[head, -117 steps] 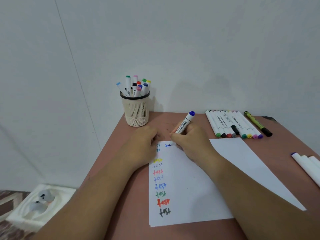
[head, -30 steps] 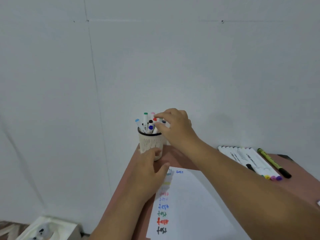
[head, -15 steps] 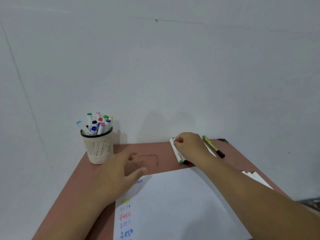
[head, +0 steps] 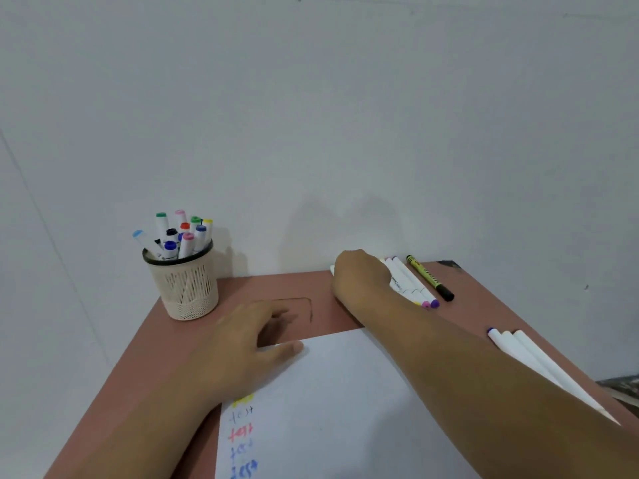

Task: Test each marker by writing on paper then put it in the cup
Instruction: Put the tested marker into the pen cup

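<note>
Left hand flat, palm down, fingers loosely spread, thumb out to the right — forearm runs in from lower left. Right arm stretched forward; right hand knuckles up, fingers tucked out of sight — grip can't be judged.

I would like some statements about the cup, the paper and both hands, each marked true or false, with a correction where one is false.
1. The cup stands upright with markers in it. True.
2. The left hand holds a marker. False: it lies flat on the paper and holds nothing.
3. The right hand is over the row of markers at the table's far edge. True.
4. The paper is blank. False: coloured words run down its left side.
5. The yellow pen is in the cup. False: it lies on the table, right of the row.
</note>
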`<state>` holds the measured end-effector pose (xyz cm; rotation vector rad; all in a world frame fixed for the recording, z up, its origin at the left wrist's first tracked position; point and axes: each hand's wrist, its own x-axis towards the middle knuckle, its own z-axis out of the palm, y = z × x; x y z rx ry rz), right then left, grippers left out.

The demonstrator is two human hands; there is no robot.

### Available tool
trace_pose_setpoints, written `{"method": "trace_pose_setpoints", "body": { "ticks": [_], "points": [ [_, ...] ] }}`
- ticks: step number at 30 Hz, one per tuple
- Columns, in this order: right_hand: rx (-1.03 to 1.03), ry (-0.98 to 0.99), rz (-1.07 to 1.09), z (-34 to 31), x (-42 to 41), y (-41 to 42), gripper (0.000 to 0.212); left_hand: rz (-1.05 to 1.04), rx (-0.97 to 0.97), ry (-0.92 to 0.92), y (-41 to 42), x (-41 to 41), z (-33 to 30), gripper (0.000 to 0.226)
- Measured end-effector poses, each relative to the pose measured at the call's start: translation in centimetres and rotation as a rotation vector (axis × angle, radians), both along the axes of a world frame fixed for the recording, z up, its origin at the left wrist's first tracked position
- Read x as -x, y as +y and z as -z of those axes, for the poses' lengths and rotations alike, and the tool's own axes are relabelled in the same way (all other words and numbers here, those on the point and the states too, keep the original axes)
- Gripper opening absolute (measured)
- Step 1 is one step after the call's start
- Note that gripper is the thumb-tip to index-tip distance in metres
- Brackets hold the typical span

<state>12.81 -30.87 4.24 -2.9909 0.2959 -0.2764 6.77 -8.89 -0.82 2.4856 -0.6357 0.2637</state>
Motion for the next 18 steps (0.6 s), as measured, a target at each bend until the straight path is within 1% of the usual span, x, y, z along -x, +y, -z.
{"method": "trace_pose_setpoints", "body": {
  "ticks": [3, 5, 7, 10, 12, 13, 15, 16, 18],
  "points": [
    [-0.081, 0.007, 0.023, 0.0, 0.1, 0.4, 0.027, -0.01, 0.025, -0.006, 0.2, -0.1, 0.2, 0.065],
    [-0.268, -0.02, 0.04, -0.8, 0.6, 0.7, 0.028, -0.008, 0.067, -0.008, 0.1, 0.1, 0.0, 0.059],
    [-0.556, -0.052, 0.018, -2.0, 1.8, 1.3, 0.029, -0.014, 0.13, -0.03, -0.1, 0.3, -0.4, 0.052],
    [-1.169, -0.058, -0.08, -3.2, 4.7, 2.5, 0.023, -0.045, 0.357, -0.021, -0.4, 1.0, -1.9, 0.048],
    [-1.393, -0.05, -0.175, -3.5, 6.9, 3.2, 0.027, -0.025, 0.498, -0.022, -0.7, 2.0, -3.5, 0.041],
    [-1.481, -0.052, -0.231, -3.6, 8.0, 3.6, 0.023, 0.001, 0.52, -0.031, -0.7, 2.5, -4.3, 0.035],
    [-1.644, -0.053, -0.336, -4.0, 10.3, 4.4, 0.012, 0.064, 0.471, -0.057, -0.8, 3.7, -5.7, 0.025],
    [-1.675, -0.059, -0.377, -4.2, 11.5, 4.8, 0.01, 0.085, 0.425, -0.066, -0.7, 4.5, -6.4, 0.023],
    [-1.638, -0.093, -0.437, -4.3, 13.0, 5.5, 0.007, 0.088, 0.316, -0.135, -0.3, 6.0, -7.3, 0.021]
  ]
}}
